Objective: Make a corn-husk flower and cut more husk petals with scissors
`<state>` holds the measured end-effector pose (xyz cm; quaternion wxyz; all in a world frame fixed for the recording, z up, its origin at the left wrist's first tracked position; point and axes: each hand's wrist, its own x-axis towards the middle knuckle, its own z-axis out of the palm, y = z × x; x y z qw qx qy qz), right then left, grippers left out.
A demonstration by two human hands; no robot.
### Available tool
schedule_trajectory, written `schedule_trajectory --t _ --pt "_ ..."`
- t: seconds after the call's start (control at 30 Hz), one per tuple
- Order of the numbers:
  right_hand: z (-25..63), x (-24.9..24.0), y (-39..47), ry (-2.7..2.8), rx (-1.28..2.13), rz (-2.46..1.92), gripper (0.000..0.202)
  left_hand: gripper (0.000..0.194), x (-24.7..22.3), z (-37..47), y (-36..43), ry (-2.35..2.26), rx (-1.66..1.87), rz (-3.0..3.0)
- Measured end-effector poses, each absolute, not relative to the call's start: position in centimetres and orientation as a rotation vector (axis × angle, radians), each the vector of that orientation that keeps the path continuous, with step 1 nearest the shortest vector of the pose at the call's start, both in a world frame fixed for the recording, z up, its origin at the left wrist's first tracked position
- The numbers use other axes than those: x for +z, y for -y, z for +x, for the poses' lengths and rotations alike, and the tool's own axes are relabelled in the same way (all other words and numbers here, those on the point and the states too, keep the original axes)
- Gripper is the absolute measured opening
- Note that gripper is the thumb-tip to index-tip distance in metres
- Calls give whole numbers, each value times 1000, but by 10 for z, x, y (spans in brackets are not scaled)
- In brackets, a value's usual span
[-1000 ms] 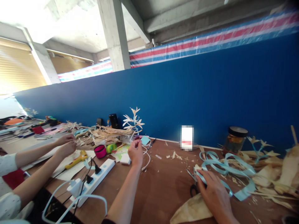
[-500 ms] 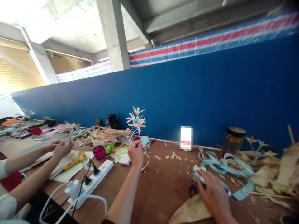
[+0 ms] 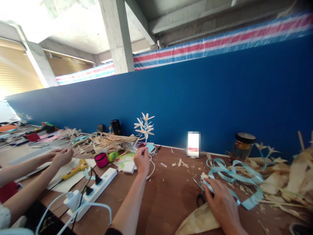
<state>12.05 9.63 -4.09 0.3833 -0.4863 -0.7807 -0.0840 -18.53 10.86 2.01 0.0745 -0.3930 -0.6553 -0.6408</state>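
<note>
l hand (image 3: 141, 160) is up nr the back of the counter (image 3: 162, 202), thumb + fingertips pinched on the stem of a pale flower spray (image 3: 145, 126) – petals stand upright just above the fingers, against the blue partition (image 3: 186, 101); the grip pt itself is partly hidden.

r hand (image 3: 222, 199) is low on the counter, fingers closed over a stretch of blue ribbon (image 3: 253, 198); the rest loops loosely to its r. scissors (image 3: 199, 185) lie just beside those fingertips, w/ a dried husk (image 3: 198, 220) partly under the hand. farther r: lidded jar (image 3: 242, 148) by the partition, plus a heap of dry husks (image 3: 281, 187).

l side: power strip (image 3: 96, 192) w/ plugs in, yellow glue gun (image 3: 75, 170) on paper, pink band (image 3: 101, 160) next to green tape (image 3: 113, 156). co-worker's hands (image 3: 60, 156) are past the glue gun, fingertips together – can't tell what's btwn them.
</note>
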Motion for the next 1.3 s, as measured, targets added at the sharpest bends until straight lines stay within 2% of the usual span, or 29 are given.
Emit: schedule_trajectory --t 0.43,0.73,0.9,1.07,1.3 --pt "119 -46 -99 2008 -186 -1250 26 20 -2 -210 -133 2028 -2207 -1073" --pt "120 -47 -101 2024 -186 -1248 26 31 -12 -185 -140 2069 -2761 -1164" --pt "120 -48 -101 2024 -195 -1250 28 31 -18 -175 -143 2115 -2955 -1136" --pt "120 -47 -102 2025 -186 -1256 27 28 -23 -170 -142 2162 -2934 -1153" --pt "120 -46 -101 2018 -169 -1249 27 24 -29 -168 -140 2234 -2578 -1291"
